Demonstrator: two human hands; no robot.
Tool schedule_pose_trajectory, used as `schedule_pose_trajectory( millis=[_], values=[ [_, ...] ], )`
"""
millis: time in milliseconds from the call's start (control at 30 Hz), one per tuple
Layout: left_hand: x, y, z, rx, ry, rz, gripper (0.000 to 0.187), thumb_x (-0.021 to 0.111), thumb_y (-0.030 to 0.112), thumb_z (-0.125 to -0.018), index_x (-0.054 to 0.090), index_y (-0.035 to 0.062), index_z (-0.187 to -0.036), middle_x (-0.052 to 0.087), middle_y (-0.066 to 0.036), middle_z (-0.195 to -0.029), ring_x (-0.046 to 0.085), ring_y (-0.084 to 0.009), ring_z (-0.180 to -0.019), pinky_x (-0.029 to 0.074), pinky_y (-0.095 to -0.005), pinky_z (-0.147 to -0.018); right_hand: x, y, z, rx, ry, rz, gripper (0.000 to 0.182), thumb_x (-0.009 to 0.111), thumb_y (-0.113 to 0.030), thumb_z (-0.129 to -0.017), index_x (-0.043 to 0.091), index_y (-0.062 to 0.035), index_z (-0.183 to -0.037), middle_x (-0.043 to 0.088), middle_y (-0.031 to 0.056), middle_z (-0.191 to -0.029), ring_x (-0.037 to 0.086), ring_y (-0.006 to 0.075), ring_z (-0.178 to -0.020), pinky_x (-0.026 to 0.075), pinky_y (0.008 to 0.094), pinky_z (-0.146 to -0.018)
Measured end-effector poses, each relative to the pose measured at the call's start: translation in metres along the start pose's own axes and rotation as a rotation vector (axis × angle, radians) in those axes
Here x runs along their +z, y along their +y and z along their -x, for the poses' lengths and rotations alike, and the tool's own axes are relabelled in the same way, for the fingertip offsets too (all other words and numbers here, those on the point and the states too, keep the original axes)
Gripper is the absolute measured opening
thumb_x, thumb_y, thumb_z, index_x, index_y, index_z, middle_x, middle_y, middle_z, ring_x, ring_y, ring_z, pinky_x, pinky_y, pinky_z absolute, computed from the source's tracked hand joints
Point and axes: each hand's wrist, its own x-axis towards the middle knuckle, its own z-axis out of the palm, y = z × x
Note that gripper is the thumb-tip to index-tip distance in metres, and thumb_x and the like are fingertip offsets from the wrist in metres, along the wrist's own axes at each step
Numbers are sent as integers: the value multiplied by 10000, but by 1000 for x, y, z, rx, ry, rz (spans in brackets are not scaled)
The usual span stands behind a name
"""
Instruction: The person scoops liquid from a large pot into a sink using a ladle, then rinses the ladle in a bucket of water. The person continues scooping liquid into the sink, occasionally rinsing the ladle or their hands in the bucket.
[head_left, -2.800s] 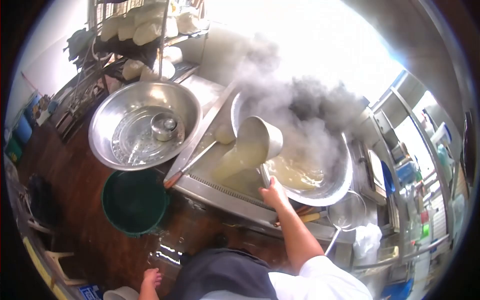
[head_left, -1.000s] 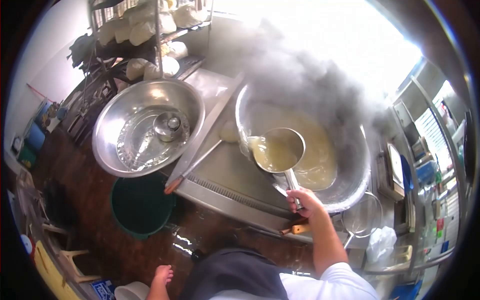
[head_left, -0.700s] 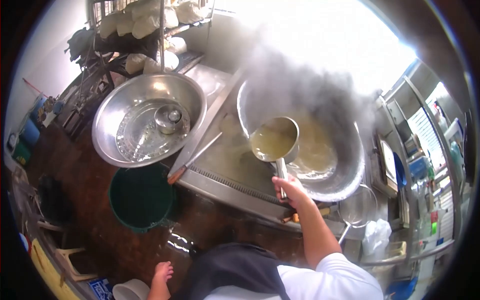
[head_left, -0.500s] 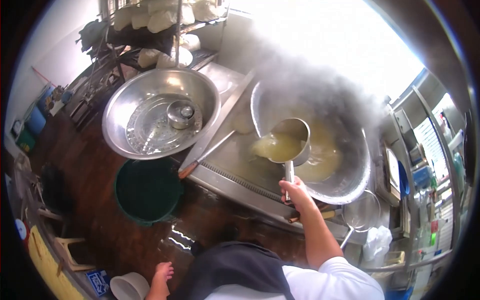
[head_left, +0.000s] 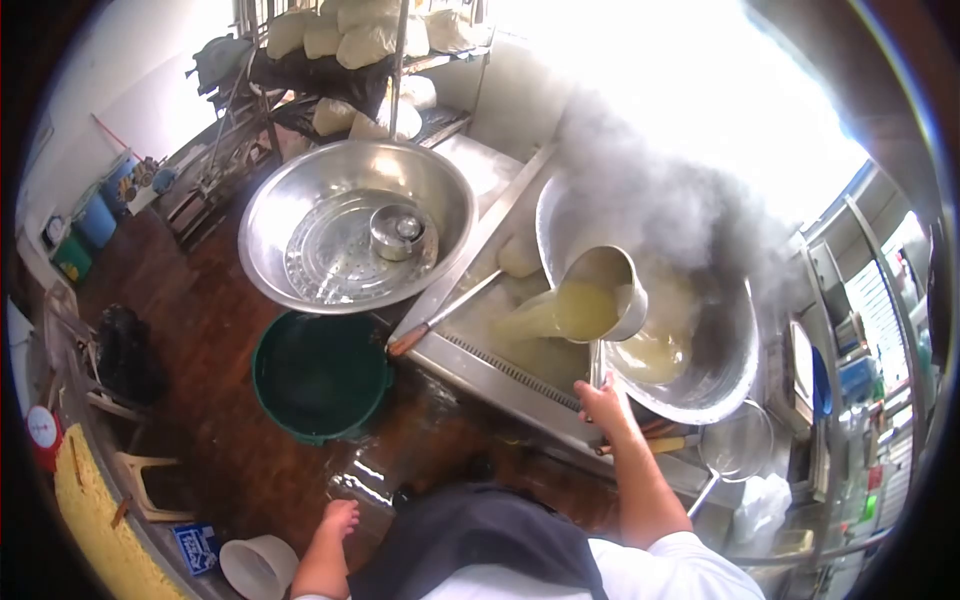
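My right hand (head_left: pixel 604 403) grips the handle of a metal saucepan (head_left: pixel 632 300), held over the near left rim of a large steaming cauldron (head_left: pixel 745 345). The pan is tipped to the left. Yellowish, cloudy liquid (head_left: pixel 530 318) streams from it onto the steel stove top (head_left: pixel 482 345) beside the cauldron. More of this liquid shows inside the cauldron, partly hidden by steam. Low at my left side, my left hand (head_left: pixel 341 516) hangs with nothing in it, its fingers loosely curled but not clenched.
A wide steel basin (head_left: pixel 265 235) holding a small metal pot (head_left: pixel 392 238) stands left of the stove. Below it is a green tub (head_left: pixel 322 385). A wooden-handled ladle (head_left: pixel 425 328) lies across the stove edge. A round strainer (head_left: pixel 738 440) sits at right. The floor looks wet.
The saucepan has tipped further left, and a fuller stream now runs onto the stove top. The whole view has shifted, so the scene sits further right. My left hand still hangs low.
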Motion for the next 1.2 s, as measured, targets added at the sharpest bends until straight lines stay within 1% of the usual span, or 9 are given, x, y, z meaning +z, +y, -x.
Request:
schedule_pose_trajectory(
  millis=[167,233,367,467,633,700,1033,1067,1200],
  values=[
    [1,-2,-8,-10,-10,-3,310,594,293,-863,541,110,-1108,617,-84,-938,571,-199,-760,471,-401,-670,7,0,9,-90,77,183,365,643,-235,-772,484,-10,-1011,590,122,-642,586,203,-493,479,350,-546],
    [-4,-16,-17,-9,-31,-27,312,598,293,-859,546,112,-1107,621,-85,-927,577,-205,-753,476,-415,-671,10,22,-5,-151,160,317,411,662,-246,-761,485,-13,-1049,636,206,-814,633,361,-788,487,421,-708],
    [-14,-32,-22,-58,-68,19,282,601,276,-851,553,102,-1068,622,-82,-905,582,-221,-716,480,-428,-651,4,27,-9,-198,188,308,563,664,-285,-756,486,-82,-1250,620,233,-1023,583,393,-974,464,424,-828],
    [-17,-34,-12,-90,-76,-1,279,577,267,-866,526,89,-1075,600,-89,-909,553,-214,-666,470,-410,-608,-3,23,-9,-314,269,554,549,637,-312,-779,478,-108,-1264,624,195,-1049,583,380,-982,463,440,-835],
    [-10,-14,-10,-121,-45,23,292,555,250,-879,509,61,-1097,589,-102,-892,527,-202,-611,472,-392,-583,-22,9,-23,-387,266,476,464,609,-306,-805,491,-147,-1225,636,162,-1004,602,383,-904,470,473,-783],
    [-6,6,3,-58,-10,-89,212,556,253,-876,521,111,-1029,580,-65,-761,546,-199,-608,420,-369,-486,-39,6,-39,-408,303,412,442,613,-314,-800,502,-175,-1204,637,172,-962,604,392,-876,477,474,-751],
    [34,109,66,41,125,-119,189,548,207,-862,572,105,-1019,578,-27,-752,512,-119,-545,394,-266,-440,-207,164,-208,49,546,438,302,639,-219,-702,633,-64,-961,662,185,-907,646,345,-847,500,425,-742],
    [35,114,69,38,129,-198,260,533,244,-873,552,115,-1098,605,-42,-864,567,-158,-681,449,-303,-542,-225,162,-210,119,607,432,275,623,-202,-702,637,-49,-929,662,196,-886,647,355,-826,506,434,-743],
    [53,124,82,45,145,-198,258,545,233,-860,562,105,-1083,611,-17,-841,567,-130,-691,456,-301,-573,-281,176,-233,473,560,744,320,537,-174,-797,577,-64,-1095,630,189,-1076,600,347,-1028,472,441,-880]
  ],
)
